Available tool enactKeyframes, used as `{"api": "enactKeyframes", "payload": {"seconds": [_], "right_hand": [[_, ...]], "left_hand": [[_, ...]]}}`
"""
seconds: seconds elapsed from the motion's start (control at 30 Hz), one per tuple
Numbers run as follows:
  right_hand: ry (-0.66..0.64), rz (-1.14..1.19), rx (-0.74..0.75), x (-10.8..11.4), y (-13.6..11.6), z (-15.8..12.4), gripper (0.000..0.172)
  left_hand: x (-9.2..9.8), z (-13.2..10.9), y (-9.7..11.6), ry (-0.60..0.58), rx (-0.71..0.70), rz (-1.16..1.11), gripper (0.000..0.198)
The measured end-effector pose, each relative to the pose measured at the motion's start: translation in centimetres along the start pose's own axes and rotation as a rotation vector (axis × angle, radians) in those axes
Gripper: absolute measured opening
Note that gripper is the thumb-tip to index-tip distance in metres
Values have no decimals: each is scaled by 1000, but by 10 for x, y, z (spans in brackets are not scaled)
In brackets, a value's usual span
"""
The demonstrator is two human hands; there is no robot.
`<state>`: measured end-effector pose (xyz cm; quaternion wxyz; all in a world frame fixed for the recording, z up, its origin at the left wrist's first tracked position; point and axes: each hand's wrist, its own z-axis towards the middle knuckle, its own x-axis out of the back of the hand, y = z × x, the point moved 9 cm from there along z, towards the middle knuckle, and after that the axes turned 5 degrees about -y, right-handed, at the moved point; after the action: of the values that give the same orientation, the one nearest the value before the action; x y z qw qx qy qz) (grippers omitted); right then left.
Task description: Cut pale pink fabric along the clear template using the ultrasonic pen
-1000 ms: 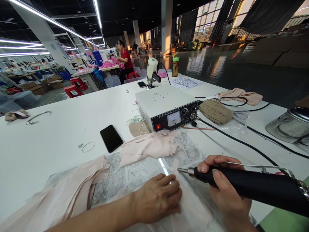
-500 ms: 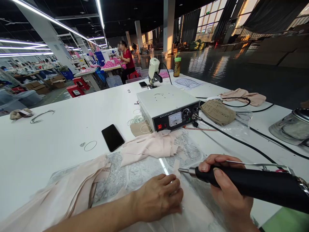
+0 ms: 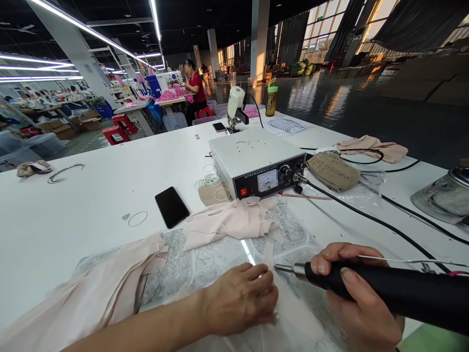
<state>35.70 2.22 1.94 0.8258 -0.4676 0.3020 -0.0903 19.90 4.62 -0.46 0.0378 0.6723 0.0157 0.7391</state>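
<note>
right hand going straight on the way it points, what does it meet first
Likely the fingers of the left hand, flat on pale pink fabric ahead of the black handheld tool; depth unclear.

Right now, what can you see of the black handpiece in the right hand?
The black handpiece is a long matte cylinder, plastic by its look, ending in a slim metal tip. It lies almost level, tip pointing left, over the pale pink fabric and close to the left hand. The right hand grips its front end; a thin metal rod runs above it.
</note>
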Motion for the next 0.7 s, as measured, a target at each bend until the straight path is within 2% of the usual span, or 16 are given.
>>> {"api": "enactKeyframes", "payload": {"seconds": [0.27, 0.5, 0.7], "right_hand": [[13, -8, -10, 1, 4, 0, 6], [-83, -50, 2, -2, 2, -1, 5], [-94, -91, 14, -5, -1, -1, 6]], "left_hand": [[1, 0, 1, 6, 0, 30, 36], [3, -1, 0, 34, -5, 26, 36], [-1, -4, -1, 39, 5, 4, 36]]}}
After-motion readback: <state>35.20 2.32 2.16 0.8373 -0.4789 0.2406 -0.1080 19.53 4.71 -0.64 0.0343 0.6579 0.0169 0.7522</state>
